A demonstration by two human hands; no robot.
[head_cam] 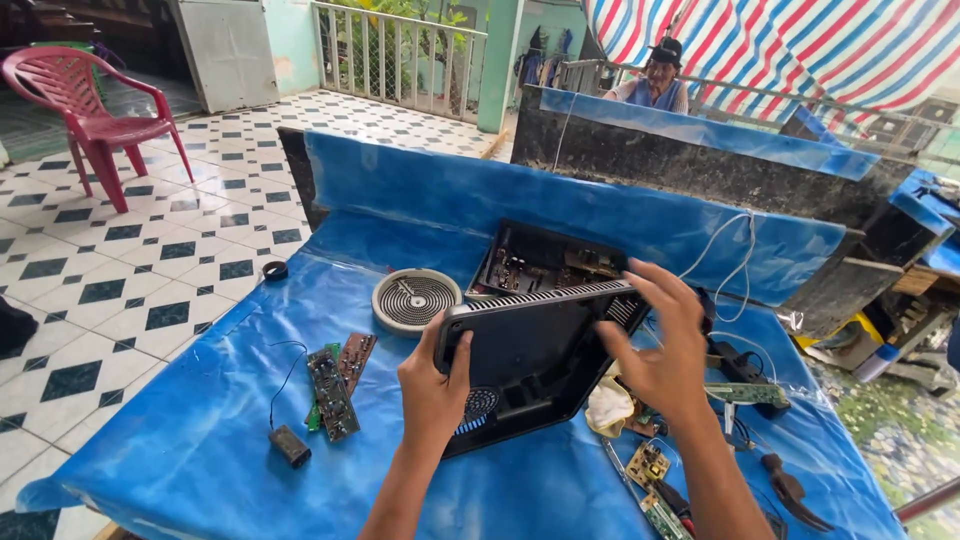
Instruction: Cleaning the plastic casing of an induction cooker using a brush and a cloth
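Note:
Both my hands hold up a black plastic cooker housing [535, 350] tilted above a blue-covered table [200, 440]. My left hand [435, 385] grips its left edge with the thumb on top. My right hand [665, 345] clasps the right side, fingers spread over the vented rim. Behind the housing lies an open black base with circuit parts [545, 260]. A round coil disc [415, 298] rests to the left of it.
Green circuit boards [335, 385] and a small black part on a wire [290, 445] lie at left. More boards [650, 465], a cloth [608, 408], white cables and tools sit at right. A red plastic chair [85, 110] stands on tiled floor. A person [655, 80] sits beyond the wall.

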